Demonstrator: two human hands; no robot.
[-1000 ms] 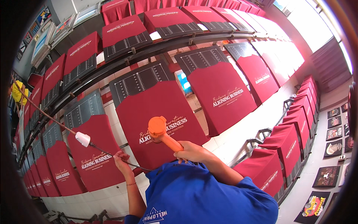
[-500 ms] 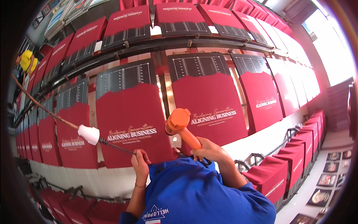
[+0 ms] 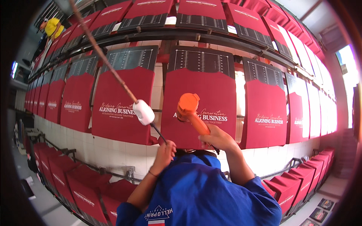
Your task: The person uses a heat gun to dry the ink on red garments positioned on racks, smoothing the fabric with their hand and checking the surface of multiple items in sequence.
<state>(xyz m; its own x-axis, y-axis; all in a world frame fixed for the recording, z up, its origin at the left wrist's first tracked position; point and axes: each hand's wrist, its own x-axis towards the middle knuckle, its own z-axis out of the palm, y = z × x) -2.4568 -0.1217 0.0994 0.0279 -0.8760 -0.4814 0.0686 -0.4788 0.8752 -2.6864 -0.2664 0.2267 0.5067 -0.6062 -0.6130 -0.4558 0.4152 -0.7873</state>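
Observation:
In my right hand (image 3: 220,138) is an orange blow dryer (image 3: 198,122), my fingers closed round its handle. Its round head is over a dark red garment (image 3: 188,86) with white printed lettering, laid on a black board with white ruled marks. My left hand (image 3: 165,153) is closed on a thin black cord (image 3: 157,132). That cord runs up into a white connector piece (image 3: 144,112), from which a long brown cord (image 3: 107,62) stretches to the upper left. The dryer's nozzle side is partly hidden from this angle.
Similar red garments (image 3: 122,86) on boards line the rack ahead, with a second row (image 3: 147,9) behind a dark rail (image 3: 181,35). More garments (image 3: 81,184) stand on racks at lower left and lower right. A person in yellow (image 3: 52,28) is at far left.
The view has shifted along the rack, and the person in yellow now appears farther right. The brown cord hangs more steeply. Both hands keep their holds on the black cord and the blow dryer.

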